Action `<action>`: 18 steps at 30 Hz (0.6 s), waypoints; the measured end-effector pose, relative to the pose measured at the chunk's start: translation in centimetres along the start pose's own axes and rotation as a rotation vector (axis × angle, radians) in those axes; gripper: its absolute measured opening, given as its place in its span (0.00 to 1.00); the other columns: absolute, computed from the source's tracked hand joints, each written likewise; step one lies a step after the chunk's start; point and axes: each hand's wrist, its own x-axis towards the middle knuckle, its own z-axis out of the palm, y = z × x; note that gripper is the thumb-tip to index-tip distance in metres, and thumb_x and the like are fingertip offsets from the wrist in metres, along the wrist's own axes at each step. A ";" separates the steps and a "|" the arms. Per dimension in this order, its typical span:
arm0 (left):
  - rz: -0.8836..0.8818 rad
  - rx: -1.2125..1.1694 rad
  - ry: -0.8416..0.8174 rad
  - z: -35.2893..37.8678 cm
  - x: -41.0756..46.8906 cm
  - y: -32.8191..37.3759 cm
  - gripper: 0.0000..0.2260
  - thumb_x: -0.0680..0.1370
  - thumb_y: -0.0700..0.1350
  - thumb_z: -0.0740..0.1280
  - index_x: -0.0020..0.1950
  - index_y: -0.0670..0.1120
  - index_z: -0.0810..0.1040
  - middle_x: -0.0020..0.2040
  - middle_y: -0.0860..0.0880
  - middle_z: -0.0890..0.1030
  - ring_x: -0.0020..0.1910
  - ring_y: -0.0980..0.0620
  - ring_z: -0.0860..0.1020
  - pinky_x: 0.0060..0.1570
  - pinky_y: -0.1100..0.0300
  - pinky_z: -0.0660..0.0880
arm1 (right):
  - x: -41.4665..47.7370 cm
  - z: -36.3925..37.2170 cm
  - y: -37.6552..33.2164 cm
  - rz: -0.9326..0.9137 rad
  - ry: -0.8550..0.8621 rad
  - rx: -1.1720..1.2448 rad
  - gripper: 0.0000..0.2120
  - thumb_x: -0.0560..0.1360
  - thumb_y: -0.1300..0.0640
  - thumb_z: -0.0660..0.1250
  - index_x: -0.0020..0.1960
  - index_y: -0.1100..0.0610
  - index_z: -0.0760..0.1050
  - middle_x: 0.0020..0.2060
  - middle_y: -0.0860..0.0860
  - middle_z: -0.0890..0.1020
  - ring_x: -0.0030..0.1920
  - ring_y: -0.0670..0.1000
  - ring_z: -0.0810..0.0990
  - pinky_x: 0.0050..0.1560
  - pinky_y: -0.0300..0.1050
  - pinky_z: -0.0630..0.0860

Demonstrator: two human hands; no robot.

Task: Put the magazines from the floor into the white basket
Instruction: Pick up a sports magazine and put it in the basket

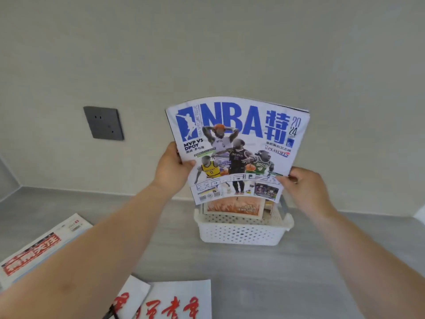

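Observation:
I hold an NBA magazine [236, 146] with a blue-and-white cover upright in both hands, its lower edge just above the white basket [243, 231]. My left hand [172, 166] grips its left edge and my right hand [303, 185] grips its lower right corner. The perforated basket stands on the grey floor against the wall. An orange-covered magazine [234, 208] stands inside it. Two more publications lie on the floor: one with a red masthead [39, 247] at the left, one white with red characters [174, 302] at the bottom.
A beige wall rises right behind the basket, with a dark grey socket plate [103, 123] to the left. The grey floor [276, 272] stretches in front of the basket. A white object [419, 215] shows at the right edge.

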 end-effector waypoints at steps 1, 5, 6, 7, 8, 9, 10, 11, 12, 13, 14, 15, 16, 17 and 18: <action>-0.005 0.012 -0.024 0.8 0.4 -0.2 0.16 0.73 0.33 0.63 0.59 0.40 0.67 0.59 0.43 0.77 0.54 0.47 0.75 0.50 0.58 0.71 | 0.6 0.3 0.8 0.020 0.011 0.000 0.09 0.72 0.60 0.65 0.48 0.63 0.80 0.45 0.59 0.84 0.42 0.58 0.80 0.43 0.50 0.76; -0.005 0.032 -0.068 3.3 2.2 -0.8 0.11 0.74 0.34 0.64 0.42 0.49 0.67 0.47 0.48 0.76 0.40 0.52 0.75 0.28 0.76 0.71 | 1.9 1.8 3.7 0.119 0.031 0.070 0.09 0.72 0.61 0.66 0.49 0.64 0.79 0.47 0.60 0.84 0.39 0.53 0.78 0.40 0.42 0.69; 0.004 0.040 -0.084 3.8 2.6 -0.8 0.14 0.74 0.35 0.64 0.38 0.51 0.64 0.46 0.48 0.76 0.39 0.52 0.75 0.26 0.76 0.70 | 2.2 2.1 4.3 0.145 0.039 0.093 0.09 0.72 0.61 0.66 0.50 0.64 0.79 0.47 0.60 0.84 0.39 0.53 0.77 0.40 0.42 0.69; 0.010 0.048 -0.100 4.3 2.9 -0.9 0.15 0.74 0.35 0.64 0.37 0.52 0.63 0.45 0.48 0.76 0.39 0.52 0.75 0.26 0.76 0.70 | 2.5 2.2 4.9 0.168 0.047 0.107 0.09 0.72 0.61 0.66 0.50 0.63 0.79 0.48 0.60 0.83 0.39 0.52 0.77 0.41 0.42 0.69; 0.010 0.053 -0.117 4.6 3.2 -0.9 0.16 0.73 0.35 0.64 0.36 0.52 0.63 0.45 0.48 0.76 0.38 0.52 0.75 0.25 0.76 0.71 | 2.8 2.2 5.4 0.187 0.054 0.111 0.09 0.72 0.61 0.66 0.50 0.63 0.79 0.49 0.60 0.83 0.40 0.53 0.77 0.42 0.42 0.69; 0.003 0.051 -0.137 5.0 3.4 -1.2 0.16 0.73 0.35 0.65 0.36 0.53 0.63 0.45 0.48 0.77 0.36 0.54 0.76 0.25 0.77 0.70 | 3.1 2.2 5.9 0.201 0.057 0.107 0.09 0.72 0.61 0.66 0.50 0.63 0.79 0.49 0.60 0.83 0.41 0.53 0.77 0.42 0.42 0.69; -0.005 0.050 -0.157 5.4 3.5 -1.5 0.16 0.73 0.34 0.65 0.37 0.52 0.64 0.44 0.48 0.77 0.35 0.56 0.75 0.24 0.78 0.70 | 3.3 2.1 6.3 0.211 0.055 0.098 0.09 0.72 0.61 0.66 0.50 0.63 0.79 0.49 0.60 0.83 0.41 0.53 0.77 0.42 0.42 0.69; -0.015 0.062 -0.176 5.7 3.7 -1.9 0.15 0.73 0.34 0.65 0.37 0.52 0.64 0.45 0.49 0.77 0.35 0.56 0.75 0.24 0.78 0.70 | 3.5 2.1 6.7 0.220 0.051 0.091 0.09 0.72 0.62 0.66 0.50 0.64 0.79 0.48 0.60 0.83 0.40 0.53 0.77 0.42 0.42 0.68; -0.023 0.072 -0.183 5.9 3.7 -2.3 0.14 0.73 0.34 0.65 0.38 0.51 0.65 0.45 0.48 0.77 0.36 0.55 0.76 0.25 0.77 0.71 | 3.5 2.2 7.0 0.229 0.044 0.094 0.09 0.72 0.62 0.66 0.50 0.63 0.79 0.47 0.60 0.83 0.39 0.53 0.76 0.42 0.42 0.68; -0.038 0.072 -0.180 6.0 3.7 -2.7 0.11 0.72 0.34 0.65 0.42 0.48 0.68 0.47 0.47 0.78 0.39 0.52 0.77 0.30 0.74 0.74 | 3.5 2.4 7.2 0.236 0.034 0.100 0.08 0.71 0.63 0.66 0.50 0.63 0.79 0.47 0.60 0.83 0.38 0.53 0.76 0.41 0.42 0.68; -0.052 0.059 -0.167 6.0 3.7 -3.2 0.09 0.72 0.33 0.65 0.46 0.45 0.70 0.50 0.44 0.79 0.44 0.48 0.78 0.38 0.69 0.77 | 3.5 2.6 7.2 0.239 0.024 0.105 0.08 0.71 0.63 0.66 0.49 0.63 0.79 0.46 0.60 0.83 0.37 0.53 0.76 0.41 0.42 0.69; -0.074 0.042 -0.150 5.9 3.7 -3.5 0.12 0.72 0.32 0.65 0.52 0.41 0.71 0.54 0.42 0.79 0.50 0.44 0.78 0.46 0.59 0.78 | 3.4 2.8 7.2 0.238 0.015 0.109 0.08 0.71 0.63 0.66 0.49 0.63 0.80 0.45 0.59 0.84 0.37 0.54 0.77 0.41 0.43 0.70; -0.094 0.035 -0.136 5.7 3.8 -3.8 0.15 0.71 0.31 0.66 0.56 0.39 0.71 0.57 0.40 0.79 0.54 0.42 0.77 0.52 0.52 0.76 | 3.4 3.2 7.1 0.234 0.004 0.110 0.08 0.72 0.62 0.66 0.49 0.62 0.80 0.44 0.59 0.84 0.38 0.54 0.78 0.41 0.45 0.73; -0.107 0.042 -0.129 5.5 3.9 -4.1 0.16 0.71 0.31 0.66 0.58 0.37 0.71 0.59 0.39 0.78 0.55 0.42 0.77 0.53 0.51 0.75 | 3.5 3.4 6.9 0.226 -0.008 0.105 0.07 0.72 0.62 0.66 0.48 0.62 0.80 0.43 0.59 0.84 0.38 0.55 0.78 0.42 0.47 0.75; -0.115 0.051 -0.126 5.3 4.1 -4.5 0.17 0.71 0.31 0.66 0.58 0.37 0.71 0.60 0.39 0.78 0.53 0.44 0.77 0.50 0.52 0.75 | 3.5 3.7 6.8 0.215 -0.016 0.094 0.07 0.72 0.62 0.66 0.47 0.61 0.80 0.42 0.59 0.84 0.39 0.56 0.79 0.43 0.48 0.75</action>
